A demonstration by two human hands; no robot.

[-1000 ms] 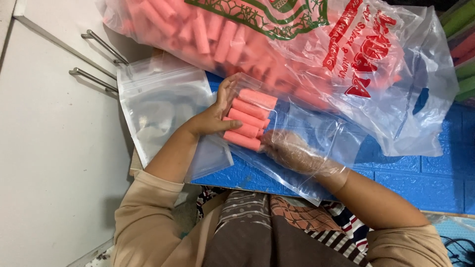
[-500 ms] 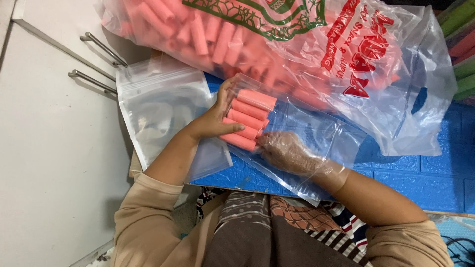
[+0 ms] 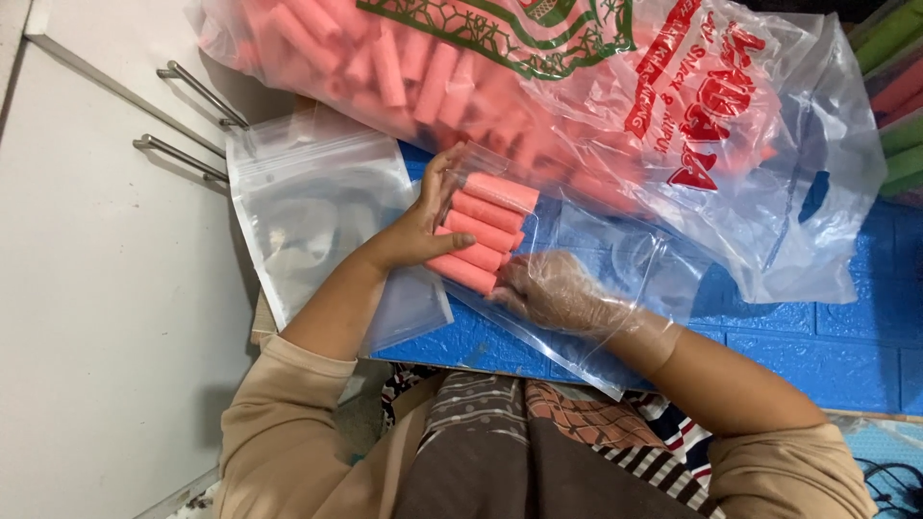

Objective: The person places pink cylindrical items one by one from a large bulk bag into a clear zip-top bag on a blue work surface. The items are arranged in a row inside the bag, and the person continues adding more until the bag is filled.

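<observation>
Across the far side, a large printed plastic sack (image 3: 615, 106), lying on its side and full of loose pink rolls, its right end crumpled and sagging onto the blue padded mat (image 3: 817, 356). Plenty left in there, by the look of it; only a small share taken out.

Left of the mat, a stack of empty clear zip pouches (image 3: 308, 207), lying flat beside two metal drawer handles (image 3: 187, 120). Not yet filled, as far as can be judged.

In the middle, one clear pouch (image 3: 615, 279) lying open toward the near right, with about five pink rolls (image 3: 481, 231) stacked side by side at its closed left end. Partly filled, room remaining, mouth unsealed.

Left hand (image 3: 413, 231) pressed flat against the left side of the stack from outside the pouch, fingers spread, steadying and not gripping. Right hand (image 3: 553, 288), in a thin clear glove, reaching inside the pouch, fingers loosely curled against the near end of the lowest rolls; gripping one or merely nudging, cannot tell.

Hard to make out: exact count of rolls, since film glare and the left fingers cover part of the stack. Number of pouches in the empty pile unclear. Sack's top and right side cut off by the frame. Green and pink items at the far right edge too cropped to identify.
</observation>
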